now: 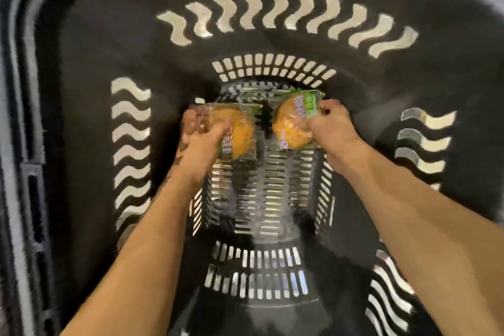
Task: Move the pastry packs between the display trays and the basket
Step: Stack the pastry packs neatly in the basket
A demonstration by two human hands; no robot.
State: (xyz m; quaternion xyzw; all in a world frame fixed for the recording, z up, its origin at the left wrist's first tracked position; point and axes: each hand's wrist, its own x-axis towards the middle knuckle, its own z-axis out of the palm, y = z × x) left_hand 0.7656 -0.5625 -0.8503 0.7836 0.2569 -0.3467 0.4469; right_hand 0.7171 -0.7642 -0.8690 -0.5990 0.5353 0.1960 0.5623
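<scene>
I look straight down into a deep black plastic basket (109, 43) with slotted walls and a slotted floor. Both arms reach into it. My left hand (200, 136) grips a clear pastry pack (240, 131) with a golden bun and a green label, at the left near the bottom. My right hand (331, 128) grips a second, similar pastry pack (294, 125) at the right. The two packs hang side by side with a narrow gap between them. Whether they touch the floor I cannot tell. A green strip of packaging (259, 91) shows behind them.
The basket's walls rise all around my arms, with wavy cut-outs (131, 144) on each side. Its grey rim (19, 90) curves along the left edge. The slotted floor (270, 194) lies bare in front of the packs. No display trays are in view.
</scene>
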